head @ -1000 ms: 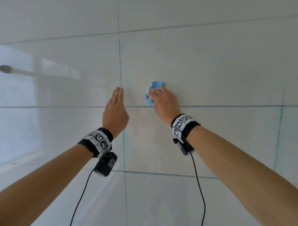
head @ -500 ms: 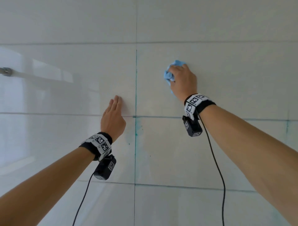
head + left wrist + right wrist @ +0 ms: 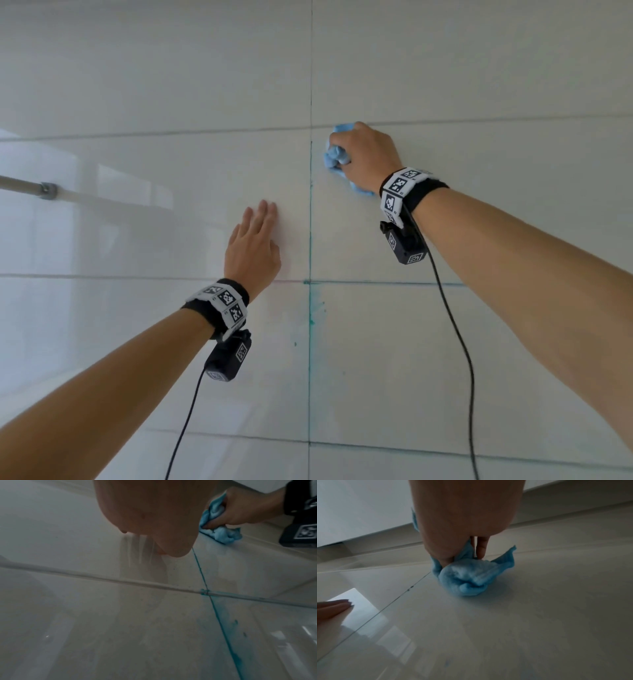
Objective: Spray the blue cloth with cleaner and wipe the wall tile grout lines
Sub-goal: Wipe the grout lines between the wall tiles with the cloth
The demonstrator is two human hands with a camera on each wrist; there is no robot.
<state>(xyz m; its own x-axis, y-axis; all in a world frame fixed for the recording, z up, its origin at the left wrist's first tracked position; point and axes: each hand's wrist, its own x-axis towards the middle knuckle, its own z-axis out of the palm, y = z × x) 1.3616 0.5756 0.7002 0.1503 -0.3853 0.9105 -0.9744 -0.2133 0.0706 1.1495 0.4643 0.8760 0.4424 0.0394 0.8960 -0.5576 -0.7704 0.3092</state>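
A bunched blue cloth (image 3: 335,156) is pressed against the white tiled wall, just right of the vertical grout line (image 3: 310,212) and under the upper horizontal grout line (image 3: 479,120). My right hand (image 3: 363,154) grips the cloth (image 3: 467,578) with curled fingers; the same cloth (image 3: 221,534) shows at the top right of the left wrist view. My left hand (image 3: 255,240) lies flat on the tile left of the vertical line, fingers straight and together. Teal-blue stain runs along the vertical grout (image 3: 223,628) below the crossing (image 3: 306,282).
A metal rail (image 3: 27,186) meets the wall at the far left. Glossy white tiles fill the view, with a lower horizontal grout line (image 3: 411,448). Black cables hang from both wrist cameras.
My right hand has carried the cloth up and to the right, from the middle horizontal grout line to near the upper one. The left hand has stayed flat on the same tile.
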